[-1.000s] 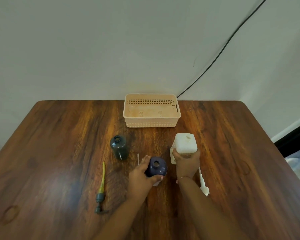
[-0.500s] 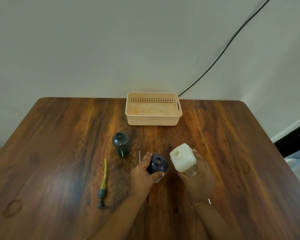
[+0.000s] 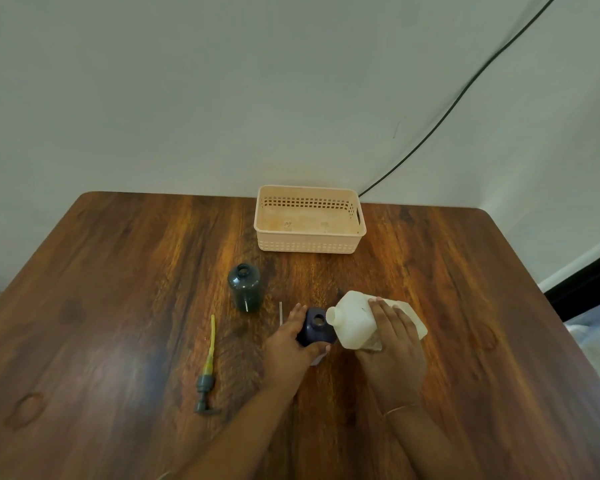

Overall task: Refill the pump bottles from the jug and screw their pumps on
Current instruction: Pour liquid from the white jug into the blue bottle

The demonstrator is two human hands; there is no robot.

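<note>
Pour step: left hand (image 3: 288, 341) grips the navy bottle (image 3: 317, 327), right hand (image 3: 392, 344) clasps the tilted jug (image 3: 354, 320) at its 3 o'clock. Next, the spout likely needs centring over the mouth.

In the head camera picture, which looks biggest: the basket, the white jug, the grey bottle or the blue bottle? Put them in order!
1. basket
2. white jug, partly under the right hand
3. grey bottle and blue bottle: cannot rank; the left hand covers part of the blue one.
</note>
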